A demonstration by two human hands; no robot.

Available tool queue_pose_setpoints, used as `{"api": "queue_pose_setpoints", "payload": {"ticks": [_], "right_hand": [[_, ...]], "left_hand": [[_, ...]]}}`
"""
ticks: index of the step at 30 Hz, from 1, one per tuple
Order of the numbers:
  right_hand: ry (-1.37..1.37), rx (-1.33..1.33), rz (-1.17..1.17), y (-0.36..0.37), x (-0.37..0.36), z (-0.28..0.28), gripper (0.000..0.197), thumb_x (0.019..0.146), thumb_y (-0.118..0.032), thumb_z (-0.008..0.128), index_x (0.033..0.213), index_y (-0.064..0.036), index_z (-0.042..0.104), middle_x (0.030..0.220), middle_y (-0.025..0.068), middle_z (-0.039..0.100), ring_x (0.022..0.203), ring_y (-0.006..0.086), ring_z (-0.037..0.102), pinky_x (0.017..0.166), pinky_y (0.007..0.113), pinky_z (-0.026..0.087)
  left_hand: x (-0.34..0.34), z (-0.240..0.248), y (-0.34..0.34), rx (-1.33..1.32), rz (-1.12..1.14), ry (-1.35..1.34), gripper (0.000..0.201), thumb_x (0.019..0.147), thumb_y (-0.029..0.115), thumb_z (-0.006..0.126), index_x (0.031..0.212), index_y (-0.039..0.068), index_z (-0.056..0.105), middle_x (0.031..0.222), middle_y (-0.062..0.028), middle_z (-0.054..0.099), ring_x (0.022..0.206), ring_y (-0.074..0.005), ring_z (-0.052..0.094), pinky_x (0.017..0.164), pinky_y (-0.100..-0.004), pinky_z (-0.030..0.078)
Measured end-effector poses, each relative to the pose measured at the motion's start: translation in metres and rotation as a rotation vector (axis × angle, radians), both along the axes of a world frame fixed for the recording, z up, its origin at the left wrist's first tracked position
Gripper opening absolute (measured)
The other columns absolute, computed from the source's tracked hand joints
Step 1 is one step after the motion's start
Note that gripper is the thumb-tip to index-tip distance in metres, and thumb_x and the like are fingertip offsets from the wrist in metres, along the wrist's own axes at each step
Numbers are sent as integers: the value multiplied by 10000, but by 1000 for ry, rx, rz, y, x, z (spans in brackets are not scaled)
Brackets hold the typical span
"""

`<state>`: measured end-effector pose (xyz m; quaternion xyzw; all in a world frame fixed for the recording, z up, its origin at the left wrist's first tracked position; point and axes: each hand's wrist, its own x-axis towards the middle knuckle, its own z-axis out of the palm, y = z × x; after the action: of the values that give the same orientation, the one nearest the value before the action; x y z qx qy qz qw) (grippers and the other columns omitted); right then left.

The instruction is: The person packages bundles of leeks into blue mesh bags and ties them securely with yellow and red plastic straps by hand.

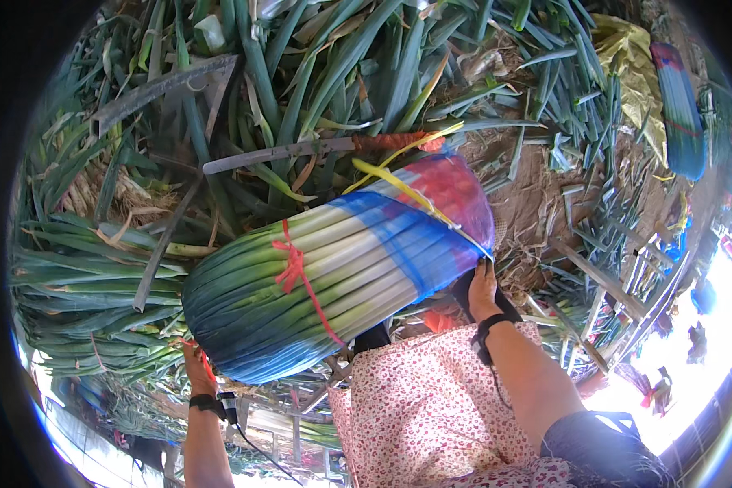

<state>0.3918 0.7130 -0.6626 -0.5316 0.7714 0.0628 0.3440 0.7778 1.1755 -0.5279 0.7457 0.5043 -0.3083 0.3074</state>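
Note:
A large bundle of leeks [333, 252] in plastic netting lies tilted across the middle of the head view. Its leafy green end points lower left and its blue and red end upper right. A red ribbon [293, 264] is knotted around its middle, and a yellow strap [419, 199] crosses the red end. My left hand [198, 372] is closed on a red strip at the leafy end's lower corner; some fingers are hidden. My right hand [483, 291] grips the bundle's near edge at the coloured end, its fingertips partly tucked beneath.
A long knife [281, 154] with an orange-wrapped handle lies just beyond the bundle. Loose leeks [366, 65] are heaped behind, with more tied leeks [98, 301] at left. A wrapped bundle [679, 114] lies far right by a yellow sack [630, 73]. Wooden slats [606, 285] stand at right.

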Motion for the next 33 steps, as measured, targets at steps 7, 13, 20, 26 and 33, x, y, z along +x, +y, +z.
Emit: {"api": "queue_pose_setpoints", "payload": {"ticks": [7,13,20,26,33], "right_hand": [[-317,432,-965,18,6,39,256,814,-307,492,925,-80,536,780,29,525,696,174,503,629,342,427],[-193,967,-1389,81,9,7,456,802,-489,490,1100,-143,489,1005,61,521,869,288,487,830,433,404],[-276,875,459,35,20,7,468,690,-193,677,1104,-54,511,1016,153,592,964,264,560,749,368,457],[-389,766,411,0,-8,-28,385,787,-81,569,1152,-26,462,1046,151,577,918,247,577,737,337,476],[-782,765,-311,-6,-9,-43,230,838,-104,458,1033,-12,538,920,131,612,803,250,605,695,324,494]], "left_hand": [[0,-4,-194,2,-1438,-500,329,770,129,573,1067,2,514,1090,-138,526,1026,-296,477,910,-361,341],[-27,-106,-358,-7,-1785,227,558,821,473,378,1055,-2,555,1083,-210,538,1022,-355,493,903,-419,344],[-49,-186,-438,-491,-1330,618,564,863,485,397,1209,49,481,1175,-63,517,1066,-174,462,916,-277,325],[-59,-180,-485,-545,-731,657,562,814,497,486,1104,18,533,1027,-83,600,884,-187,581,808,-299,450],[-82,-134,-456,-381,-1001,393,607,835,523,445,1137,-1,490,1041,-101,553,904,-161,513,809,-288,398]]}}
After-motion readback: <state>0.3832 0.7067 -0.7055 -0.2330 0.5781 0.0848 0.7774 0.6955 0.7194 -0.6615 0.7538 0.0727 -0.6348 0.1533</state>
